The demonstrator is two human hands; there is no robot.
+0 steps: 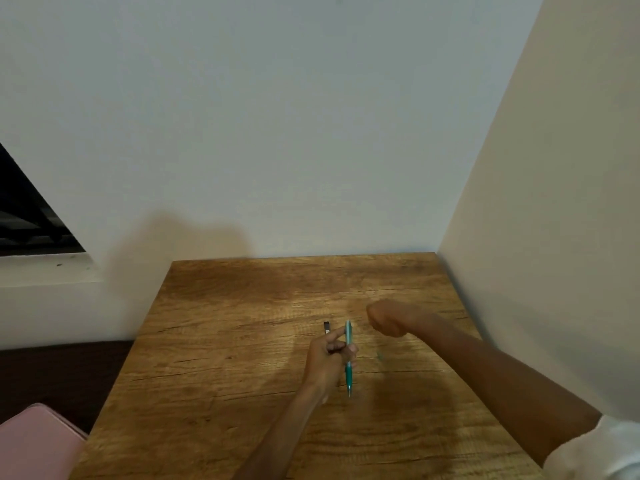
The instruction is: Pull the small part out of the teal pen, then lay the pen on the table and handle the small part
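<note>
One teal pen (348,355) stands nearly upright above the wooden table (221,375), pinched between thumb and fingers of the left hand (329,358), tip pointing toward six o'clock. One small dark object (327,328) lies on the table at eleven o'clock from that hand, just beside its fingertips. The right hand (386,318), at two o'clock from the pen and near it, is curled into a fist holding nothing visible. The two hands are apart. One pink item (34,441) sits at the table's eight o'clock.

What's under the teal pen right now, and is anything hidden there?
The teal pen is pinched in the left hand, tip toward the camera, over bare wooden table. A small dark object lies beyond the fingers. Whatever is beneath the hand is covered.
</note>
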